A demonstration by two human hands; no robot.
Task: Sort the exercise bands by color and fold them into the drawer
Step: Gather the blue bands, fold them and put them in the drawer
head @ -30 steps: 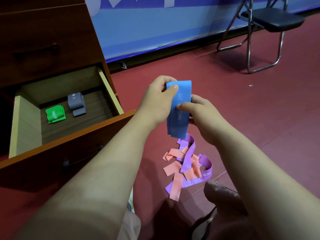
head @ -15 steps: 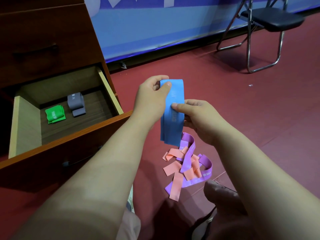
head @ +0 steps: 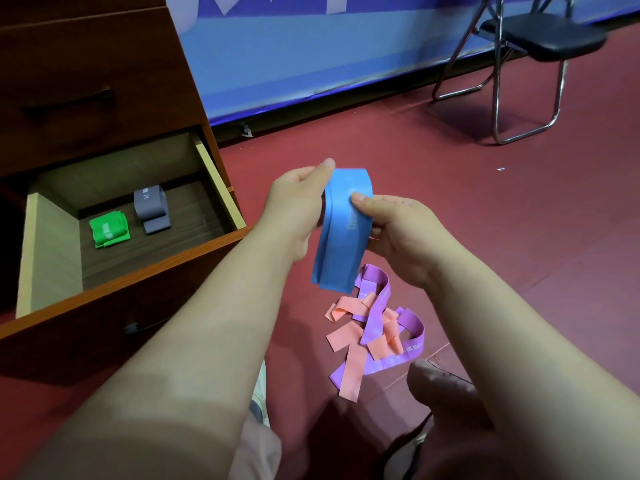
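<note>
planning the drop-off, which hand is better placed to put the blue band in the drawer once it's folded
Probably the left hand: it pinches the blue band at its top and is nearer the drawer, open at left. The right hand, gripping the band's middle, would have to cross over.

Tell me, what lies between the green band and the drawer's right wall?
The folded grey band, lying on the drawer floor; the head view shows it.

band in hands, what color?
Blue band, held by both hands; head view shows it best.
</note>
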